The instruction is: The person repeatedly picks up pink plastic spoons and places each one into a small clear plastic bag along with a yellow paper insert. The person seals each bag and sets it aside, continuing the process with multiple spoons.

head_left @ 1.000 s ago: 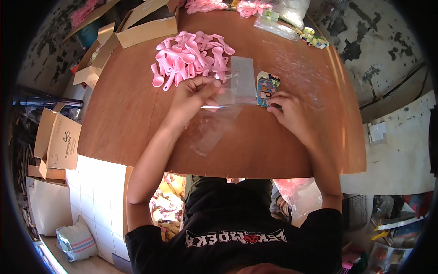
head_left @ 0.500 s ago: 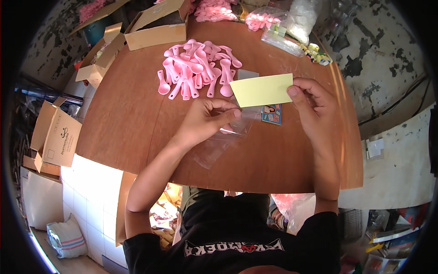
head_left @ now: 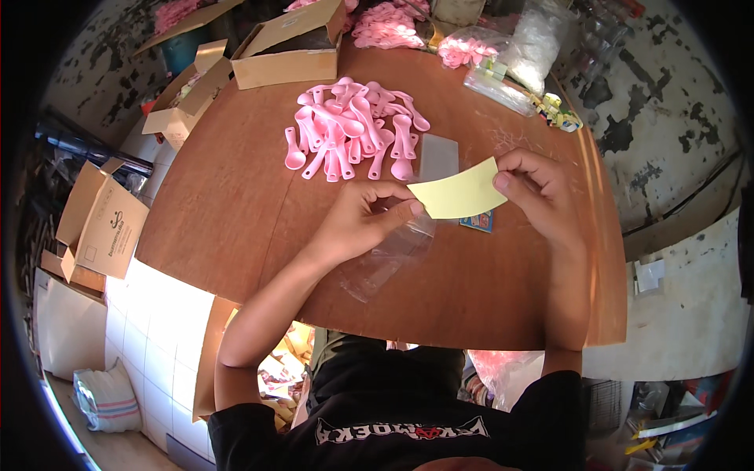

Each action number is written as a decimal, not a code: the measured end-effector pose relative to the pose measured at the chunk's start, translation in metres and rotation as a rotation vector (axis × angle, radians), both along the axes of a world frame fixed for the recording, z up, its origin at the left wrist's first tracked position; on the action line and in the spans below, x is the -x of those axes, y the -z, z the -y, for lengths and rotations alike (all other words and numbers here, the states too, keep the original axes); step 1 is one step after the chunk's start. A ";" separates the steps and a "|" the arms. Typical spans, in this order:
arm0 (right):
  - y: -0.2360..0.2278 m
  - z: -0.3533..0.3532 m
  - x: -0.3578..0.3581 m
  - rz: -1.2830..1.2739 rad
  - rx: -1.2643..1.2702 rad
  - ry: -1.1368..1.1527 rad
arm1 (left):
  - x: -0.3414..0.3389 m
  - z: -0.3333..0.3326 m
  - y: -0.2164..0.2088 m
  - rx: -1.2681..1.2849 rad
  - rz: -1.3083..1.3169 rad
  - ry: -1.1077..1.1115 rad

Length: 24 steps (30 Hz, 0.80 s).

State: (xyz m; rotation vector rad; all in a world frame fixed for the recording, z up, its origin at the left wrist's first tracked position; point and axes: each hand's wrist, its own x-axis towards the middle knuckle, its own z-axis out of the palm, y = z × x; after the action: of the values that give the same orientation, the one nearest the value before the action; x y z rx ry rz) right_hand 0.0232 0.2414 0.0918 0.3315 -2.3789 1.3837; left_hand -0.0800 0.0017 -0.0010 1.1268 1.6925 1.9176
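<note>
The yellow card (head_left: 458, 193) stretches sideways from the right hand (head_left: 543, 196), whose fingers pinch one end, to the left hand (head_left: 360, 218), whose fingers pinch a clear bag (head_left: 415, 228).

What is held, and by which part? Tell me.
The right hand pinches the yellow card by its right end. The left hand is at the card's left end; whether it grips that or the clear plastic below cannot be told.
</note>
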 end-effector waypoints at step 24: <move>0.019 0.049 -0.001 0.463 0.283 -0.408 | -0.010 -0.006 0.004 -0.316 -0.148 -0.438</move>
State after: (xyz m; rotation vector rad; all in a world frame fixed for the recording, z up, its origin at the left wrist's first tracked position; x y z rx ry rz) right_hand 0.0239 0.1923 0.0733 0.4797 -2.5045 2.1608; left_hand -0.0701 0.0079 -0.0051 1.0948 1.8828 2.4972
